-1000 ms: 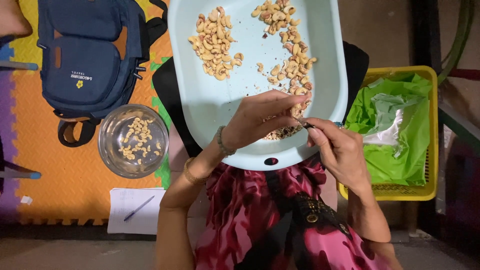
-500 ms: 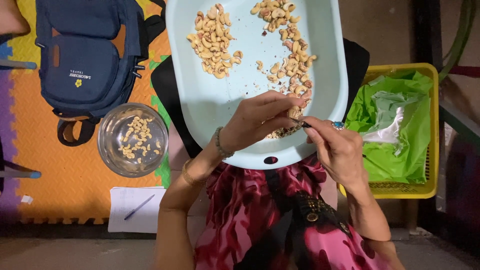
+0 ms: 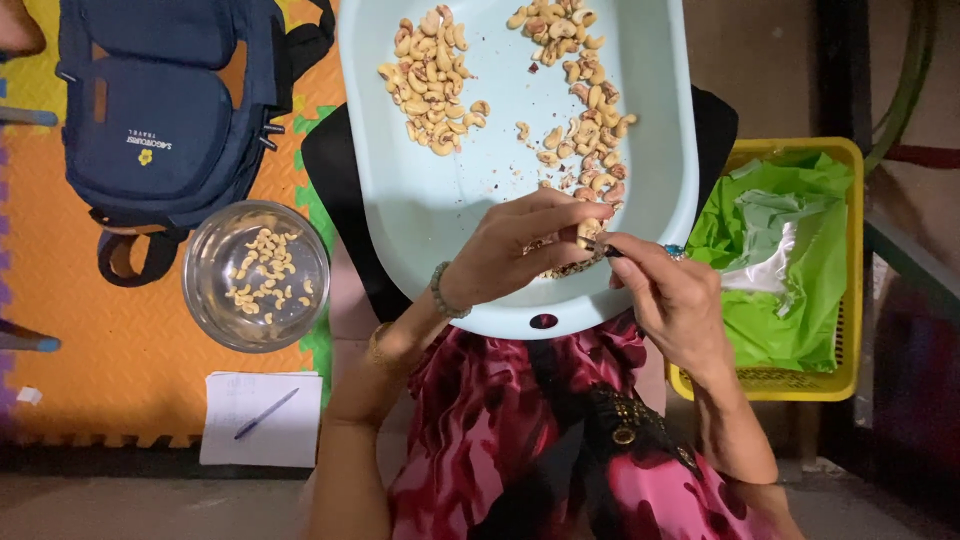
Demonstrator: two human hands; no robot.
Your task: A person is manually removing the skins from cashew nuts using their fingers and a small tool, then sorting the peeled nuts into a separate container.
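Pinching a single cashew between left-hand fingertips, low over the near end of the pale blue tray; right hand clenched on a small dark-tipped tool, tip touching the nut. Since a second ago, hands drawn slightly closer together above the heap of skins — likely mid-peel on the same nut. Further up the tray, two loose piles of cashews. Left of the tray, a glass bowl of kernels, a blue backpack, a notepad with pen. Right of the tray, a yellow basket close by, little elbow room there.
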